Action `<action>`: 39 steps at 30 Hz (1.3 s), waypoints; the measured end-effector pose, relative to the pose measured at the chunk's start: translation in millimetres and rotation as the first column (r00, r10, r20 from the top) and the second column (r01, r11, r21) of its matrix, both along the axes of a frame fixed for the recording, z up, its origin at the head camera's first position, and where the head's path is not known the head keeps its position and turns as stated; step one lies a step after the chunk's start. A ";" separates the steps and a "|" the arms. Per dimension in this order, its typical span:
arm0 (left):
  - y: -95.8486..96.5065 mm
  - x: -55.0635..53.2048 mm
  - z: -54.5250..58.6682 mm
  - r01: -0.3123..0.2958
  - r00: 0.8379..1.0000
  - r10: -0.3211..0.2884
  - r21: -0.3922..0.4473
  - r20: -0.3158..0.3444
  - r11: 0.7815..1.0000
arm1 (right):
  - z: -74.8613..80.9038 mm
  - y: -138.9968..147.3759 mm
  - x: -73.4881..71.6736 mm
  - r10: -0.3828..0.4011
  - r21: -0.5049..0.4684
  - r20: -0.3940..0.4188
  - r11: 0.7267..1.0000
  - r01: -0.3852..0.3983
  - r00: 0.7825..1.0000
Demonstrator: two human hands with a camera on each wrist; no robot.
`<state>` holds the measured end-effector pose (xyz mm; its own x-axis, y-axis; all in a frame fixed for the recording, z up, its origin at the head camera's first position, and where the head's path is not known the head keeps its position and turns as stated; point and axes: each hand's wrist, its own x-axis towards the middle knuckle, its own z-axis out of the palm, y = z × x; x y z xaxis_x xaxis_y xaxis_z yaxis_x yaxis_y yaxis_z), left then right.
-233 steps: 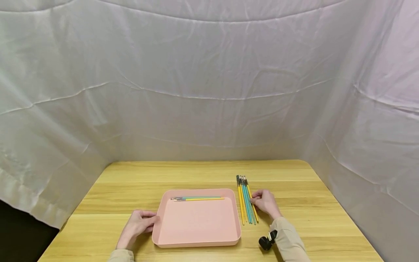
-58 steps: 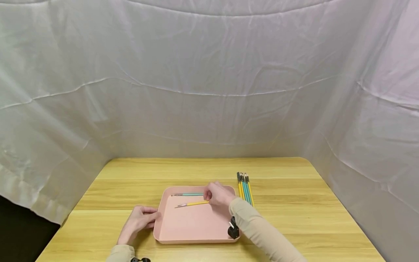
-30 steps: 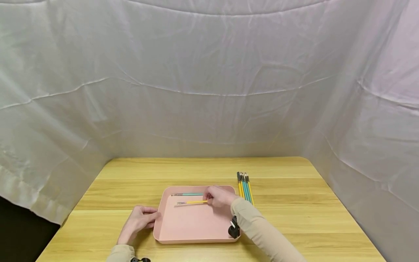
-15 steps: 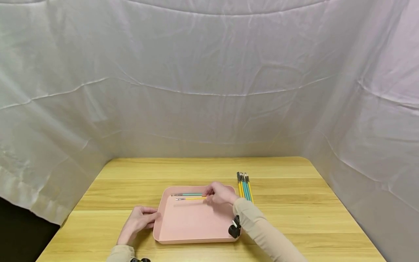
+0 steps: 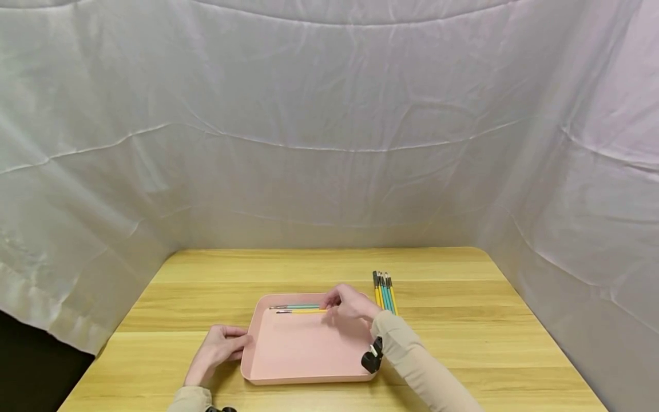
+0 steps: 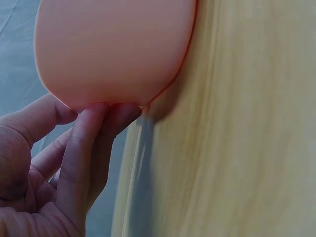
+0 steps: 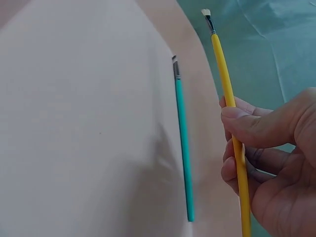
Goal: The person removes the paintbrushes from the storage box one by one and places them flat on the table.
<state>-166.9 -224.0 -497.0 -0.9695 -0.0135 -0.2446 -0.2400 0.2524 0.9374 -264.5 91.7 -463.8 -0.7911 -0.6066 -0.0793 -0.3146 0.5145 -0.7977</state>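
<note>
My right hand (image 5: 350,303) pinches a yellow paintbrush (image 7: 223,71) by its handle, thumb against fingers, over the back of a pink tray (image 5: 309,352). Its pale bristles point left in the head view. A teal paintbrush (image 7: 183,148) lies on the tray floor along the back wall, beside the yellow one and roughly parallel to it. The fingers partly hide both handles in the head view. My left hand (image 5: 218,348) grips the left wall of the tray, thumb and fingers (image 6: 81,148) at its rim.
Several yellow and teal paintbrushes (image 5: 378,292) lie side by side on the wooden table (image 5: 443,332), just right of the tray, partly covered by the right forearm. A grey curtain (image 5: 329,189) hangs behind the table and at both sides.
The right hand has gone from the brushes on the table to the tray and taken up the yellow paintbrush there. That brush has straightened and shifted back towards the teal one. The left hand stays.
</note>
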 end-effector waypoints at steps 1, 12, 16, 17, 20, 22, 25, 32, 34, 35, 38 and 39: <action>-0.2 -0.1 0.0 -0.001 1.000 0.001 -0.001 0.000 1.000 | 0.6 0.5 0.1 0.002 -0.009 0.002 1.000 -0.002 1.000; -0.2 0.3 1.7 0.000 1.000 0.000 -0.001 0.001 1.000 | 6.1 11.6 2.1 0.016 -0.083 -0.016 0.996 -0.017 1.000; -0.1 0.3 1.7 -0.001 1.000 0.001 -0.005 0.000 1.000 | 8.5 15.8 4.0 0.007 -0.106 -0.021 0.994 -0.010 1.000; -0.1 0.3 1.7 -0.002 1.000 0.002 -0.006 0.000 1.000 | 8.9 16.7 4.6 0.001 -0.106 -0.024 0.994 -0.003 1.000; 0.0 0.1 1.3 -0.001 1.000 0.001 -0.005 0.000 1.000 | 9.8 19.8 6.8 -0.008 -0.114 -0.029 0.993 0.005 1.000; 0.1 -0.1 1.3 -0.002 1.000 0.002 -0.004 0.001 1.000 | 10.1 21.7 8.6 -0.023 -0.122 -0.022 0.992 0.020 0.999; 0.0 -0.3 1.1 0.001 1.000 -0.001 -0.001 0.001 1.000 | 10.0 24.3 11.4 -0.045 -0.137 -0.021 0.990 0.041 0.999; -0.4 0.2 1.0 0.004 1.000 -0.004 -0.002 -0.002 1.000 | 8.8 29.9 17.6 -0.103 -0.195 -0.017 0.976 0.097 0.995; -0.6 0.3 0.9 0.006 1.000 -0.006 0.000 -0.002 1.000 | 9.0 31.9 20.0 -0.123 -0.220 -0.014 0.968 0.117 0.992; -0.6 0.3 0.9 0.007 1.000 -0.007 0.001 -0.002 1.000 | 8.7 32.8 21.1 -0.132 -0.231 -0.019 0.965 0.124 0.991; -0.8 0.2 1.2 0.008 1.000 -0.008 0.002 0.000 1.000 | 7.4 36.3 24.9 -0.160 -0.274 -0.034 0.951 0.145 0.987; -0.8 0.2 1.3 0.009 1.000 -0.009 0.002 0.001 1.000 | 6.7 37.3 26.2 -0.176 -0.286 -0.048 0.946 0.155 0.983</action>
<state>-166.7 -224.8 -495.7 -0.9694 -0.0047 -0.2456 -0.2388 0.2530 0.9375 -238.3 129.0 -457.1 -0.8794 -0.4564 0.1357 -0.3061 0.3236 -0.8953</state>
